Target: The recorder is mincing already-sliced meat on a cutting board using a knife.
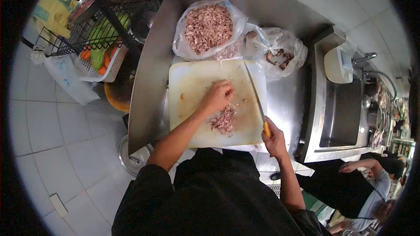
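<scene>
My right hand grips the yellow handle of a long kitchen knife at the right side of the cutting board. The blade points away from me over the board. With fingers curled, my left hand is over the middle of the board; whether something is inside it is hidden. Just below that hand lies a small heap of chopped pinkish meat, with a few loose bits around it. Behind the board, an open clear plastic bag is full of similar diced pieces.
Beside the full bag is another clear bag with dark brown pieces. A steel sink with a white plastic container stands at the right. A person is at lower right. Wire racks and a vegetable basket stand left.
</scene>
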Motion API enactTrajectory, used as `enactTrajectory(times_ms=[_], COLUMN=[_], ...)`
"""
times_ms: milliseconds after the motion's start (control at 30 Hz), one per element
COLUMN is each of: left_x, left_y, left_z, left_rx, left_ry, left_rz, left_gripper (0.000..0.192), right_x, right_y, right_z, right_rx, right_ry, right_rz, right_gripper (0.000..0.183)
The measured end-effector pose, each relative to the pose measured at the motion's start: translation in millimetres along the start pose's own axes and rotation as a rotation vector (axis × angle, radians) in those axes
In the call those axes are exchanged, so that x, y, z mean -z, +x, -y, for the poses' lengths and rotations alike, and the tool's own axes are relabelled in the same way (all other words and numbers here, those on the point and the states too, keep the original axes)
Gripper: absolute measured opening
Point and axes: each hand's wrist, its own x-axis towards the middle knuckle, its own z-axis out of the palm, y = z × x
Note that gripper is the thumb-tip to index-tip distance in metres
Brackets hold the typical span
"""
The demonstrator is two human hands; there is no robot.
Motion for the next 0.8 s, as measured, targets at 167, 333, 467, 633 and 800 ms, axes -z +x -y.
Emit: enactTrajectory(times_ms=[167,333,467,633,800], left_x=[21.2,55.3,69.6,42.0,15.6], left_y=[-50.0,-85.8,-81.2,-35.9,-16.4], left_z=[-23.8,0.8,10.5,13.8,13.6], left_rx=[-0.061,0.088,0.072,-0.042,-0.068], left_ry=[-0.074,0.011,0.160,0.087,0.188], left_rz=[-0.183,-0.466,-0.504,-0.352,-0.225], left_gripper=[0.010,0.012,0.016,0.017,0.019], right_x=[-11.5,-34.2,-50.6,-64.5,-70.6], right_y=[-1.6,-22.6,-53.6,-75.8,-82.9], right_z=[-21.5,-26.2,-5.4,-1.7,-23.3], right_rx=[0.230,0.249,0.228,0.227,0.087], right_ry=[-0.450,-0.605,-0.536,-0.453,-0.448], right_rz=[-0.136,-0.075,-0.063,-0.193,-0.281], right_gripper=[0.062,0.063,0.061,0.059,0.061])
